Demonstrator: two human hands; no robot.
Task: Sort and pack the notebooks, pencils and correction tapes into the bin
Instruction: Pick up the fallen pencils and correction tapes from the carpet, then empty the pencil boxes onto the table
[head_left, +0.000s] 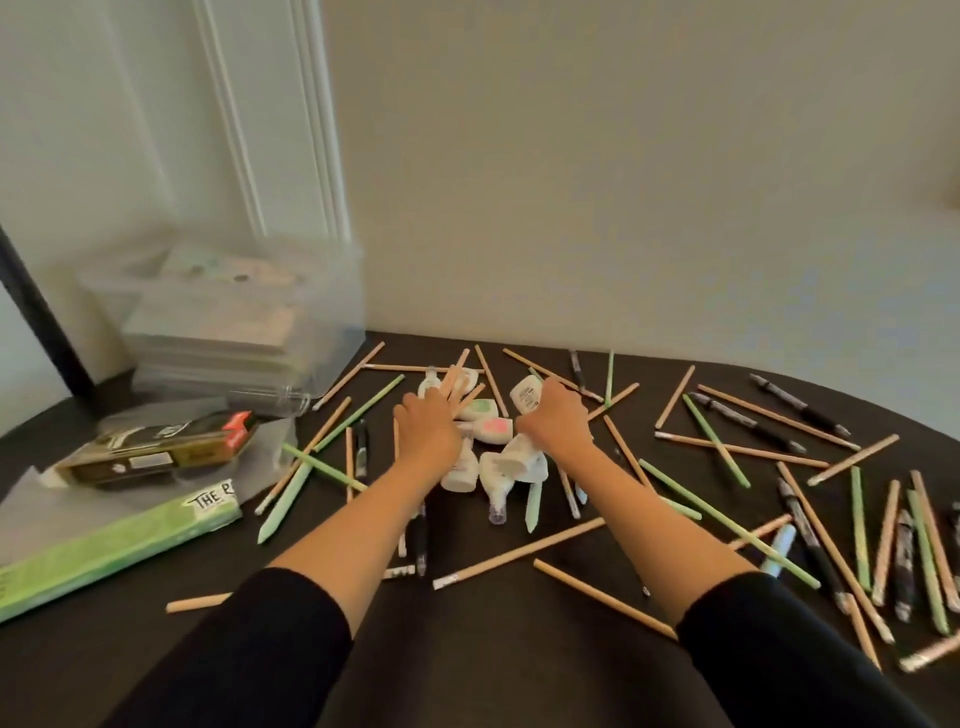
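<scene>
Several white correction tapes (496, 430) lie heaped in the middle of the dark table (493, 649). My left hand (434, 415) lies flat on the heap's left side, fingers straight and spread over the tapes. My right hand (556, 418) curls around one white correction tape (525, 395) that sticks up from its grip, with another tape under the wrist. Wooden and green pencils (727, 525) and black pens (802, 410) are scattered all around. The clear plastic bin (332, 343) at the back left holds stacked notebooks (218, 332).
A dark packet (156, 452) and a green box (119, 545) lie on grey paper at the left. A wall stands right behind the table. Loose pencils reach the right edge.
</scene>
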